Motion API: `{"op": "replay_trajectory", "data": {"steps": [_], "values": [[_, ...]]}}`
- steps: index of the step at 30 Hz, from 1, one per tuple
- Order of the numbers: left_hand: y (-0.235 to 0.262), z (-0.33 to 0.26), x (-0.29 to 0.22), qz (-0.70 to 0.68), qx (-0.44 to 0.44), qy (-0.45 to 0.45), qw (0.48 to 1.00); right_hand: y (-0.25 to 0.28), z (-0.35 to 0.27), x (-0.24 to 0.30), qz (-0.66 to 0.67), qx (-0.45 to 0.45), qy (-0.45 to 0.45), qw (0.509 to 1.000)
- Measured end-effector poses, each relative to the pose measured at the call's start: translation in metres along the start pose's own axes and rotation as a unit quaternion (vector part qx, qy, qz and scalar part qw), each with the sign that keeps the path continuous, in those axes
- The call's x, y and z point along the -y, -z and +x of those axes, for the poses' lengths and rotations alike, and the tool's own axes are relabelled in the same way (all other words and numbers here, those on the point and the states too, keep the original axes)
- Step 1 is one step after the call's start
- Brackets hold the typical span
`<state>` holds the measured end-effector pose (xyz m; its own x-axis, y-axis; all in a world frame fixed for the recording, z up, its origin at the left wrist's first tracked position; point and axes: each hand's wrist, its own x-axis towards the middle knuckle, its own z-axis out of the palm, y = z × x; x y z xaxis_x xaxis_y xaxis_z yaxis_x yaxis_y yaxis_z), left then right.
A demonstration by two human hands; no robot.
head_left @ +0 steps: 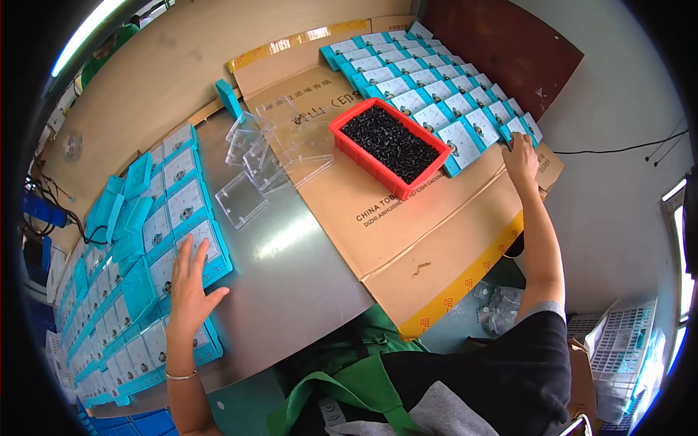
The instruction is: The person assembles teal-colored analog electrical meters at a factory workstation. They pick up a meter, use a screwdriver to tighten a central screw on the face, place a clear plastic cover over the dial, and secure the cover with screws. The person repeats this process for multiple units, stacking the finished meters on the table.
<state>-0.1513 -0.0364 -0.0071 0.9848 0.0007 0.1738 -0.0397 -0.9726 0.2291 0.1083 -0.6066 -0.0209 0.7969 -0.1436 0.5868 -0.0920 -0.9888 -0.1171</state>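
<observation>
- Cases on the right (456,142): teal, with whitish faces, each bearing a small dark patch
- Cases on the left (184,203): the same teal and whitish pairing
- Open lids (139,288): plain teal
- Tray (402,190): bright red
- Small pieces (389,142): black
- Loose covers (243,206): colourless, see-through
- Cardboard (342,243): tan, printed in dark lettering
- Tape (454,296): yellow with red marks
- Bench (313,283): silvery grey
- Board (502,51): dark reddish brown
- Strap (389,396): green
- Sleeve (538,352): black, with a grey cuff (544,309)
- Bracelet (181,376): silvery
- Cable (618,151): black
</observation>
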Motion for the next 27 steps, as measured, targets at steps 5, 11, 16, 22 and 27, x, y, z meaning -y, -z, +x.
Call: {"op": "replay_trajectory", "data": {"steps": [5, 11, 16, 22, 27], "values": [[0.003, -0.018, -0.035, -0.006, -0.023, -0.031, 0.999, -0.05, 0.012, -0.051, -0.092, 0.053, -0.068, 0.992], [-0.005, -0.046, -0.052, -0.055, -0.048, -0.058, 0.996, -0.049, 0.025, -0.071, -0.091, 0.011, 0.008, 0.996], [-0.016, -0.064, -0.066, -0.137, -0.081, -0.089, 0.983, 0.045, 0.005, -0.007, 0.061, -0.126, 0.077, 0.987], [-0.04, -0.024, -0.101, -0.81, 0.077, 0.067, 0.578, 0.132, -0.076, 0.207, 0.365, -0.045, 0.453, 0.812], [-0.044, -0.014, -0.084, -0.913, 0.013, 0.167, 0.371, 0.119, -0.135, 0.288, 0.394, 0.164, 0.625, 0.654]]}}
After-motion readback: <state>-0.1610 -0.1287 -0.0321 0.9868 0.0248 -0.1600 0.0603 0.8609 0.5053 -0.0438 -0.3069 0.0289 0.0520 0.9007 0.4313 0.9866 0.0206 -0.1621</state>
